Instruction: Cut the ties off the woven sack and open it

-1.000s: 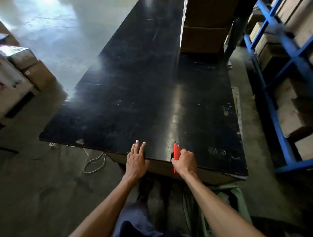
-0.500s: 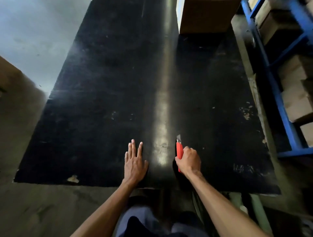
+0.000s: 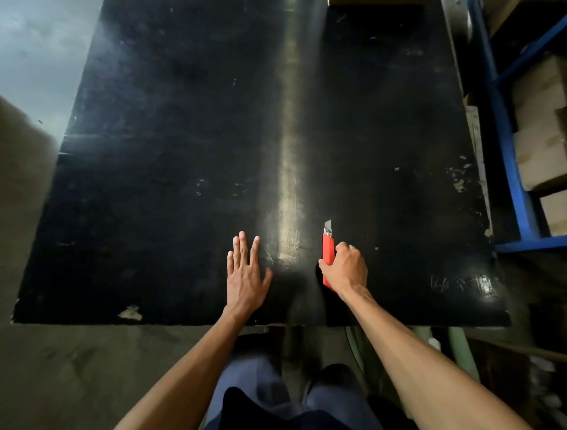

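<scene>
A red utility knife (image 3: 328,251) with a short bare blade pointing away from me lies against the black tabletop (image 3: 184,153), and my right hand (image 3: 345,268) is closed around its handle. My left hand (image 3: 245,276) rests flat on the table beside it, palm down, fingers spread, holding nothing. Both hands are near the table's front edge. No woven sack is in sight.
A blue metal shelf rack (image 3: 509,159) with cardboard boxes (image 3: 540,153) stands close along the table's right side. A box corner (image 3: 368,2) shows at the table's far end. Green frame legs (image 3: 457,346) sit under the front right corner. Concrete floor lies left.
The view has closed in over the table and tilted down. Both hands have slid further onto the tabletop from its front edge; the right still holds the knife.
</scene>
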A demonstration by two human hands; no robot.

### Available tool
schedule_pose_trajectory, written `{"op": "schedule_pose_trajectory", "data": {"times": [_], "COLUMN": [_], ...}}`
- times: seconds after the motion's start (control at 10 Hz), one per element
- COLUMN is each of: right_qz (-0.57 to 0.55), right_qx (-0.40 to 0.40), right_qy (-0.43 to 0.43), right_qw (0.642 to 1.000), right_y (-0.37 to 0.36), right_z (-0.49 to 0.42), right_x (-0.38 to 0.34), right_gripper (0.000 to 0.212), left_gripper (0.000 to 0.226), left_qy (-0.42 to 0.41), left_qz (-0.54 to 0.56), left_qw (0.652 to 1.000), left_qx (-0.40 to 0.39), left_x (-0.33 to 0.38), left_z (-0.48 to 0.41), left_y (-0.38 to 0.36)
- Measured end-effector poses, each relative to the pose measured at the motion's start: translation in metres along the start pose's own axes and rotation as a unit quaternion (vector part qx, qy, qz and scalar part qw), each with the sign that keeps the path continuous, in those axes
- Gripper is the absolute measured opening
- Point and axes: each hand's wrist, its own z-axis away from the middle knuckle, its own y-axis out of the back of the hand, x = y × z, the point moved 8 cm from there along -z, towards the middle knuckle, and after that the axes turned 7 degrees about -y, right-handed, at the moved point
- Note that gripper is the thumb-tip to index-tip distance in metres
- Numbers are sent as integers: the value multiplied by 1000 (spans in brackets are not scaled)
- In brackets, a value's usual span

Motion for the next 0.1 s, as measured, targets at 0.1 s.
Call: {"op": "schedule_pose_trajectory", "data": {"times": [0.1], "right_qz": [-5], "right_qx": [17], "right_qy": [3], "right_qw": [1000], "right_y": [2], "right_z": [9], "right_x": [7], "right_gripper": [51], "left_gripper": [81], "left_qy": [-1], "left_qz": [7], "left_qw": [1000], "left_qx": [9], "left_x": [4], "left_z": [9], "left_y": [2]}}
